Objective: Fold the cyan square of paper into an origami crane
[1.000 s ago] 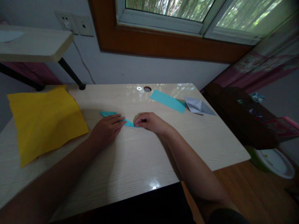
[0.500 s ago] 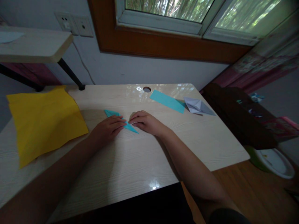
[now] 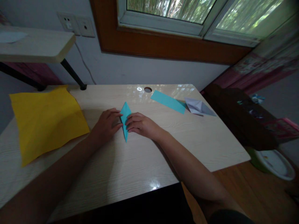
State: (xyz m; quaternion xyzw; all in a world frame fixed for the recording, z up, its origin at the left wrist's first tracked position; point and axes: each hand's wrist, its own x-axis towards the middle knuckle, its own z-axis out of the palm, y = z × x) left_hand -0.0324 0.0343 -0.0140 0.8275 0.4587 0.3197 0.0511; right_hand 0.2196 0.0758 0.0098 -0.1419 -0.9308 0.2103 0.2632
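A light-blue folded paper [image 3: 125,109], a narrow diamond with pointed ends, lies on the table between my hands, its long axis running away from me. My left hand [image 3: 108,123] grips its left edge, fingertips above and thumb lower down. From the other side, my right hand [image 3: 141,125] has its bent fingers on the right edge and middle of the paper, covering part of it. The undersides of the fingertips are hidden.
A large yellow sheet [image 3: 49,127] lies at the left of the table [image 3: 144,161]. Toward the back right are a blue paper strip [image 3: 168,101] and a folded white paper boat [image 3: 197,106]. A raised shelf [image 3: 46,46] overhangs the back left, near a round hole [image 3: 148,90].
The folded blue paper has turned from slanting to pointing straight away from me. My left hand has shifted to its left edge, and my right hand has come onto its right side.
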